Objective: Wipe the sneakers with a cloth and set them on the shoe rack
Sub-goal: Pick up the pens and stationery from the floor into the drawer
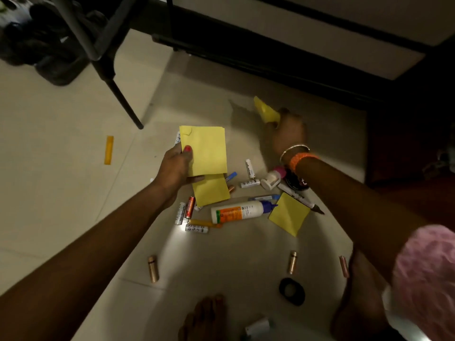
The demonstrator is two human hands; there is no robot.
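No cloth shows, and no sneaker can be made out. My left hand (176, 166) grips a stack of yellow paper squares (204, 150) by its left edge, thumb on top, held above the floor. Further right, my right hand (286, 134) pinches a single bent yellow paper square (267, 110) just above the tiles. At the top left, dark bulky shapes (37, 40) lie under a metal frame (108, 65); they are too dim to identify.
On the tiled floor lie two more yellow squares (211, 190) (289, 214), a white glue bottle (237, 211), several batteries (181, 214), a marker (299, 198), a black ring (291, 290) and a yellow strip (108, 150). My bare feet (204, 316) are at the bottom. Dark furniture (270, 52) runs along the back.
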